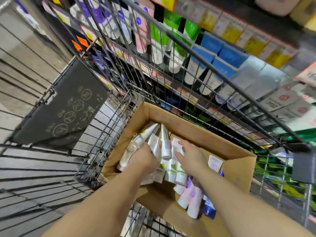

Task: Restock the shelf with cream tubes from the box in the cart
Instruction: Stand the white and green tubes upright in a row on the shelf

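An open cardboard box (191, 132) sits inside the wire cart (109, 127) and holds several cream tubes, white, green-labelled and pink. My left hand (143, 159) is down in the box, closed around a bunch of white tubes (153, 142) that stick up toward the far wall. My right hand (191, 158) reaches in beside it with fingers spread, lying over a pink-and-white tube (176, 146); nothing is gripped in it. More tubes (191, 199) lie at the box's near end.
The shelf (213, 53) beyond the cart's far rim carries rows of tubes and cartons in pink, green, blue and yellow. A dark plastic flap (63, 106) with printed symbols hangs on the cart's left side. Grey floor shows through the wires.
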